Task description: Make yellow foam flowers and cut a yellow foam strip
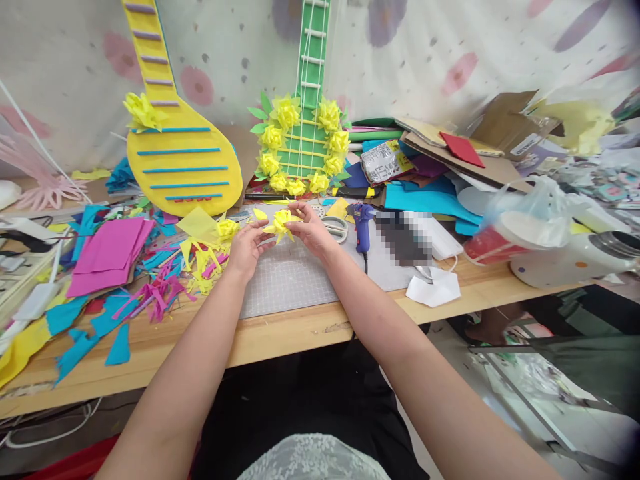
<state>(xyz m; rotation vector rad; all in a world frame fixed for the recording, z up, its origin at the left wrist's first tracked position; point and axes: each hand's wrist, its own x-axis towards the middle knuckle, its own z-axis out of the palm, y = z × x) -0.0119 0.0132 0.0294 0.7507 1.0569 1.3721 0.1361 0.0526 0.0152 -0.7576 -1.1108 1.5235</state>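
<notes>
Head view: thin yellow petals between fingertips, glue gun close by

Crushing looks like the likeliest trouble. The yellow flower point(281, 225) is held above the cutting mat point(290, 290), toward its far edge, and its thin petals could crease or tear under too firm a pinch. Too loose a hold might let it drop. A small yellow piece point(259, 214) shows by the left fingertips and could slip off among the yellow scraps point(204, 261) past the mat's left edge, where it would be hard to pick out.

The glue gun point(361, 227) lies on the mat's right part, near the right wrist, its nozzle end toward the hand. A sideways swing could knock it or drag its cord; whether it is hot cannot be told.

Both forearms reach in over the worktop's point(300, 333) front edge and converge above the mat. The right hand point(315, 232) grips the flower between thumb and fingers, coming from its right. The left hand point(247, 248) faces it with fingers bent, tips beside the petals; whether it pinches the flower or the small piece, I cannot tell.
</notes>
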